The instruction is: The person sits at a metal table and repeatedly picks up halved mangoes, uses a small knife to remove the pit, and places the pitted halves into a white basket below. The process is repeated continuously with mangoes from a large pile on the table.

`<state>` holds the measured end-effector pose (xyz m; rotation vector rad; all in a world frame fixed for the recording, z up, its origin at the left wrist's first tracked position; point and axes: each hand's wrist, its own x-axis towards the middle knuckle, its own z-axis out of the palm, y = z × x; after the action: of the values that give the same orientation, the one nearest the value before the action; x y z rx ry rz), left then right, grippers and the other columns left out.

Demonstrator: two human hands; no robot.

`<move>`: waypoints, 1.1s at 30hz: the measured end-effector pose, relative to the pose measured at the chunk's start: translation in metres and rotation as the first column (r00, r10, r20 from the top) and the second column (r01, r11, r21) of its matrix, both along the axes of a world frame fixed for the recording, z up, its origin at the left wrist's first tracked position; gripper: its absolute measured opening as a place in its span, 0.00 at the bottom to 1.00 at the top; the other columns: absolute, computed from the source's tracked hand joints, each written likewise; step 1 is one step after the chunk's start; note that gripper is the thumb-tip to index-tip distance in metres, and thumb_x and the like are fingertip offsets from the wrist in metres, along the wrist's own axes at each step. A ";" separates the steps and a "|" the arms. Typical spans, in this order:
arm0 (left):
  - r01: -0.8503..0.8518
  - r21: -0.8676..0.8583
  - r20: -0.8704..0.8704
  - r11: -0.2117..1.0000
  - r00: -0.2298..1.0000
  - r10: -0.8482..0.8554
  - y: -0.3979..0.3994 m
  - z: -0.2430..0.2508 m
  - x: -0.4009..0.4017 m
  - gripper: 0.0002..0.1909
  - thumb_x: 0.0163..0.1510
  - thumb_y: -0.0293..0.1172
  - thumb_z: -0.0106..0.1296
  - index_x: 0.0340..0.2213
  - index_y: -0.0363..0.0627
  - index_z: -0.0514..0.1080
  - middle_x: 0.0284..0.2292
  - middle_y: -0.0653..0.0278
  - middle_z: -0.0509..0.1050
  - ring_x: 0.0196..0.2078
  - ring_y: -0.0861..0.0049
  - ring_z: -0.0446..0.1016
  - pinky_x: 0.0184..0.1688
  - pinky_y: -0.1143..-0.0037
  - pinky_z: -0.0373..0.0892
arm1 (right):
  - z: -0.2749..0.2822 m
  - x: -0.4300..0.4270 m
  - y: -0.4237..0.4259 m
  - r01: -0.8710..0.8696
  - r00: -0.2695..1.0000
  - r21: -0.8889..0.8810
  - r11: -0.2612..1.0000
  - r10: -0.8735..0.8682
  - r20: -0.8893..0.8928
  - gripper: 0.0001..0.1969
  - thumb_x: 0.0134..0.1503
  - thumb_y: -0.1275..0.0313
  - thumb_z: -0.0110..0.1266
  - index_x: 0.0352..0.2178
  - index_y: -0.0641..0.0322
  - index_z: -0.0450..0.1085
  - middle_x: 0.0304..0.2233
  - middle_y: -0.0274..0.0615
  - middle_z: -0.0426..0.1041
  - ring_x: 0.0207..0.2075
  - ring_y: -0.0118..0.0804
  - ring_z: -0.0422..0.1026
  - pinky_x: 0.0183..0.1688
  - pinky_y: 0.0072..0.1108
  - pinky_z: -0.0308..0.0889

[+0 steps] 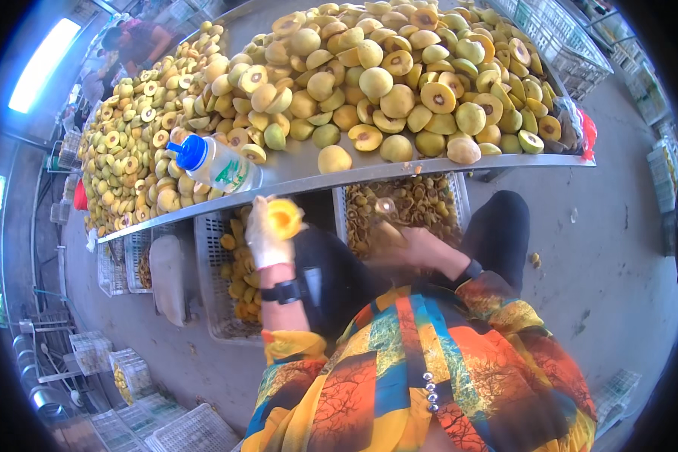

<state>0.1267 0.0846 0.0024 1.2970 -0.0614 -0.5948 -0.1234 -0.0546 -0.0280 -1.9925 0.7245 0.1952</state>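
Note:
My left hand [268, 231], in a pale glove, holds a hollowed yellow peach half [284, 218] with its cut side up, just below the table edge. My right hand [421, 247] is bare and blurred by motion. It appears closed around a small hand tool [385, 208] with a bright rounded end, whose exact shape is smeared. Beneath that hand is a white plastic crate [340, 217] of brown pits and scraps [424, 198]. Left of my legs, another plastic crate [210, 282] contains yellow peach halves [243, 285], partly hidden by my left arm.
A metal-edged table [305, 182] bears a large heap of halved peaches [373, 85]. A blue-capped clear bottle [220, 166] lies tilted near its edge. A person [138, 42] is at the far left. Stacked crates [559, 45] stand at right; a pale stool [168, 277] is at left.

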 end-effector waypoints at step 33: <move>0.326 -0.516 -0.110 0.792 0.892 -0.439 -0.067 0.011 -0.076 0.28 0.54 0.50 0.44 0.48 0.40 0.60 0.37 0.50 0.70 0.36 0.61 0.72 0.41 0.68 0.69 | 0.049 0.031 0.022 0.248 0.914 -0.120 0.961 -0.191 0.359 0.13 0.50 0.70 0.51 0.30 0.68 0.58 0.20 0.63 0.68 0.27 0.64 0.69 0.30 0.43 0.64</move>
<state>0.0509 0.0177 0.0132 0.7139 -0.2796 -1.0057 -0.0928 -0.0325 0.0206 -2.0074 0.7468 -0.3525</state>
